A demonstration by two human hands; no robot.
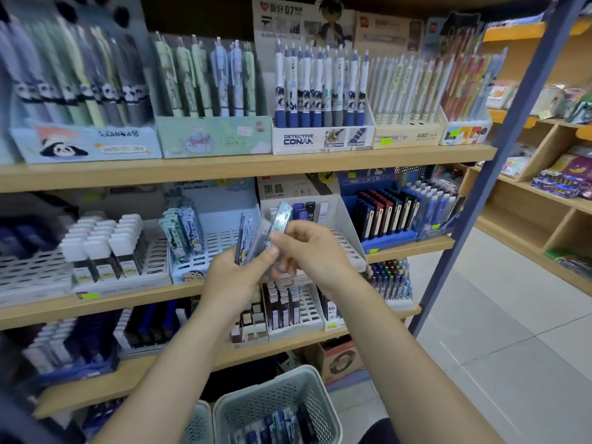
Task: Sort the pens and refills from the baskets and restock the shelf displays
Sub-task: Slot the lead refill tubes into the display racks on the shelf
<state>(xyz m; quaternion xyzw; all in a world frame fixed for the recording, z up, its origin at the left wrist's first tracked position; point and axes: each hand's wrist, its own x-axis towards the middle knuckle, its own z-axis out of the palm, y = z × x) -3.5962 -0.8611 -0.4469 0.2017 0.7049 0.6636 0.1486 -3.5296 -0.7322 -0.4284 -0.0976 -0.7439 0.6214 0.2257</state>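
Note:
My left hand (238, 270) grips a small fan of slim refill packs (245, 238) in front of the middle shelf. My right hand (309, 248) pinches one light blue refill pack (282, 217) at the top of that fan. Behind my hands stands a white slotted display tray (221, 241) holding several printed packs (184, 233) at its left side. A pale green basket (275, 403) sits on the floor below my arms, with several blue packs (282, 426) inside.
Wooden shelves (250, 168) carry pen display boxes above, among them a Detective Conan box (322, 139). White-capped refill boxes (102, 245) stand left on the middle shelf. A second basket (200, 424) sits beside the first. A blue post (493, 168) stands right, with tiled floor beyond.

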